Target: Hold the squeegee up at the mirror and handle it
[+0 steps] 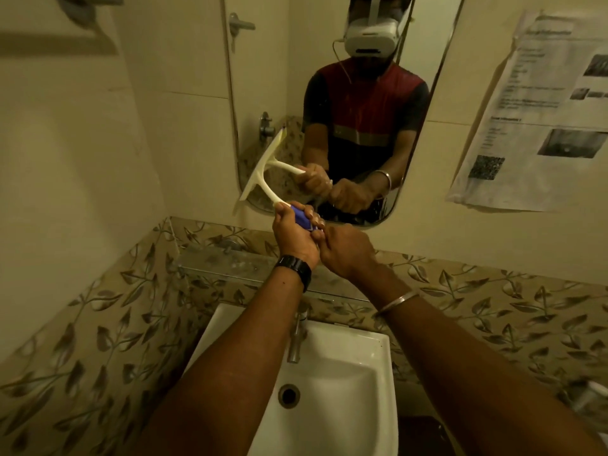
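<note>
The left hand (294, 236) had its grip clenched round the blue end of a squeegee's (263, 174) handle, fingers curled over the top and thumb along the near side. From that grip the cream handle rose up and to the left to the long blade, which lay tilted against the lower left corner of the wall mirror (427, 103), its upper end reaching past the mirror's edge onto the tiled wall. The right hand (345, 250) sat just beside the left, touching it, its fingers curled at the rear tip of the blue handle (whether they truly pinched that tip or only pressed the other hand could not be told). A black wristwatch (296, 268) circled the left wrist just below the grip, and a thin metal bangle (396, 302) ringed the right forearm. Directly beneath both hands ran a narrow glass shelf (223, 261), fixed to a band of leaf-patterned tiles. Lower still, under the forearms, stood a white washbasin (345, 383) with a metal tap (297, 337) at its rear rim. Well to the right of the grip, a printed paper notice (539, 116) hung on the wall beside the mirror.
</note>
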